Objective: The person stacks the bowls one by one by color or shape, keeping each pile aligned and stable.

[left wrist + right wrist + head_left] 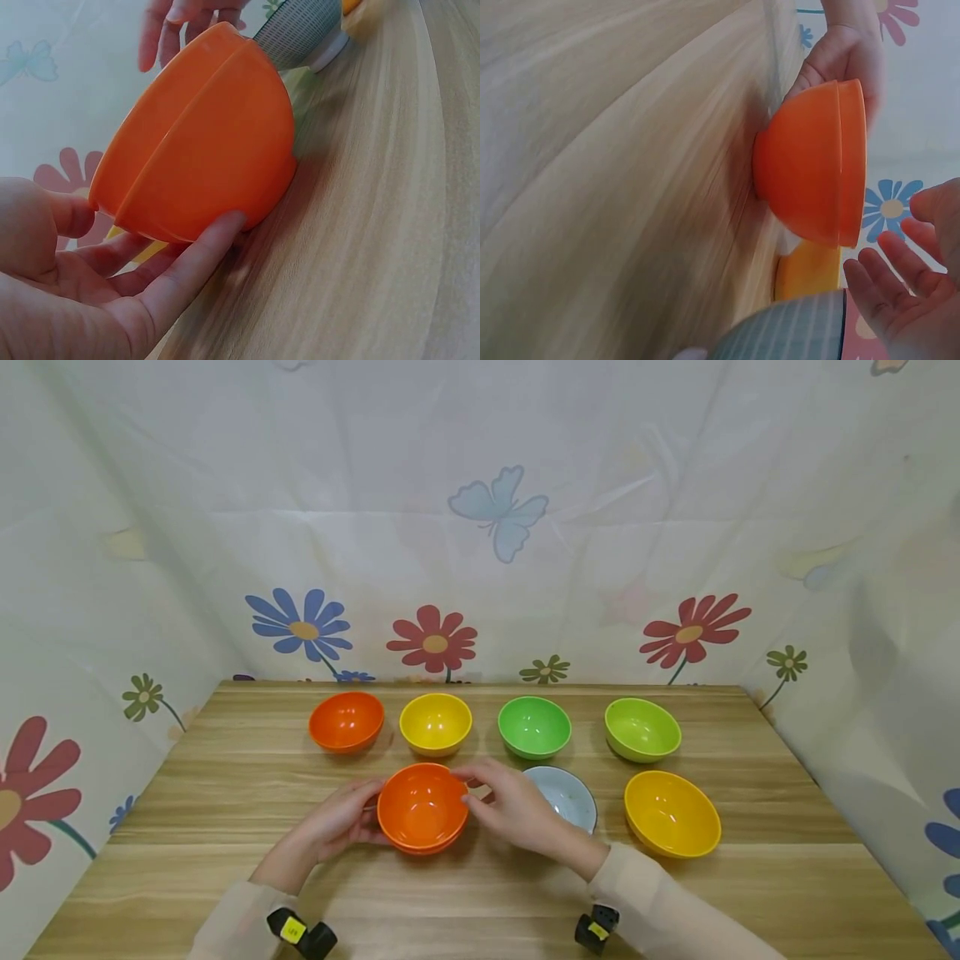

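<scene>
Two orange bowls (422,810), one nested inside the other, stand upright on the wooden table. My left hand (347,817) holds them from the left; in the left wrist view its thumb is at the upper rim, with the fingers (191,262) spread along the side below. To the right of the stack is my right hand (517,806), its fingers relaxed and parted near the rim. A gap shows between that hand (915,292) and the stack in the right wrist view. A pale blue-grey patterned bowl (573,797) is partly hidden behind my right hand.
Along the back of the table (187,777) stand a red-orange bowl (347,722), a yellow bowl (436,724), a green bowl (534,727) and a lime bowl (642,729). A larger amber-yellow bowl (672,814) sits at the right. A flower-printed curtain (360,552) hangs behind.
</scene>
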### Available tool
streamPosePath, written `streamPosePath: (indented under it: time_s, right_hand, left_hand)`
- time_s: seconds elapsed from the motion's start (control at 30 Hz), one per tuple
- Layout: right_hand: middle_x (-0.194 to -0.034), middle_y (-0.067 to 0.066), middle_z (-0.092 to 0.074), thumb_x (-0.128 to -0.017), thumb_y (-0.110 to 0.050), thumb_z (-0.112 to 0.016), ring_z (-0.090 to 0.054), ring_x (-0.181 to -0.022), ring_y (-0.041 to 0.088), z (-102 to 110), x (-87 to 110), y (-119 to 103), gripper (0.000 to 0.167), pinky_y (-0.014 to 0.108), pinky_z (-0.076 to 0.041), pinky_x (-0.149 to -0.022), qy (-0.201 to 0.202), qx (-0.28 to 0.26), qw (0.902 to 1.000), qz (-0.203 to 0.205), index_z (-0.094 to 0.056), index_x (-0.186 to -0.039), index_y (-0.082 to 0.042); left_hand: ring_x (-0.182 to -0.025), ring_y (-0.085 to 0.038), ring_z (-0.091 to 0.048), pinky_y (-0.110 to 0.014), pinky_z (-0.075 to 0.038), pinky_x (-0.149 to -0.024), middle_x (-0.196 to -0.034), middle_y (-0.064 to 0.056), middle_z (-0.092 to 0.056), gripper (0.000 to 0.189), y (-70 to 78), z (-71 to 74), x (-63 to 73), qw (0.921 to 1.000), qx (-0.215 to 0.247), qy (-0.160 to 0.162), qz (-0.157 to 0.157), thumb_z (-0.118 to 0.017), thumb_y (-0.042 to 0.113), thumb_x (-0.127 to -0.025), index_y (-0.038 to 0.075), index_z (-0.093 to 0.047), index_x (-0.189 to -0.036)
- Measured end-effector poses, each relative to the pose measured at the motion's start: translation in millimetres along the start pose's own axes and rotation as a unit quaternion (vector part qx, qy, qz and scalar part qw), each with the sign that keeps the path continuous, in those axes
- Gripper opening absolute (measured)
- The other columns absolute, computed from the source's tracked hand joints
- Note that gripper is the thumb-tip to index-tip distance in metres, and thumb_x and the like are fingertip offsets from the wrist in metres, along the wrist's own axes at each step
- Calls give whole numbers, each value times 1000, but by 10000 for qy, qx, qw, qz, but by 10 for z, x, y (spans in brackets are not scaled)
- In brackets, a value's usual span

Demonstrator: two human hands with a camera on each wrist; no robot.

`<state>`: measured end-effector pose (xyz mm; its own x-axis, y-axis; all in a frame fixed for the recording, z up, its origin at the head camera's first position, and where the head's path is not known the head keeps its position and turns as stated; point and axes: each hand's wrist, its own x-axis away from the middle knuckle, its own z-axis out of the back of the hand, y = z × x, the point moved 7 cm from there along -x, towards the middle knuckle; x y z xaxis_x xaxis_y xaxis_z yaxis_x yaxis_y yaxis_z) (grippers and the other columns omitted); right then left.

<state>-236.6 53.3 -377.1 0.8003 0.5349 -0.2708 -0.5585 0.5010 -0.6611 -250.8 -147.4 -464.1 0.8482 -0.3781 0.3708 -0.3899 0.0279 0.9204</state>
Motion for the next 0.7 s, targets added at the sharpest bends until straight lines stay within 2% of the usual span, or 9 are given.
streamPosePath:
  time_s: [0.17, 0.4, 0.7]
  right_hand:
    - [-112, 0, -61, -86, -10, -62, -59, -97, 18, 71, 52, -23, 31, 31, -55, -76, 61, 314, 9990, 308, -61, -117, -11]
    - [-102, -2, -61, -83, -10, -66, -54, -82, 11, 198, 190, -34, 30, 22, -48, -68, 428, 1213, 9887, 770, -64, -113, -13]
    - [-99, -1, -61, -77, -8, -71, -57, -90, 12, 304, 339, -10, 28, 28, -50, -77, 770, 1686, 9726, 1404, -66, -105, -9]
  left_hand:
    - [-103, -23, -58, -48, -51, -83, -132, -23, -45, 51, -3, 0, -4, 10000, 8, -20, -8, -32, 30, -101, -4, -30, -139]
    - [-102, -23, -58, -48, -51, -82, -132, -23, -46, 51, -27, 10, -17, 10000, 9, 30, 16, -33, 30, -100, -3, -32, -138]
    - [-104, -23, -58, -48, -51, -83, -133, -23, -44, 50, -40, 19, -17, 10000, 51, 20, -3, -32, 29, -100, -3, -31, -139]
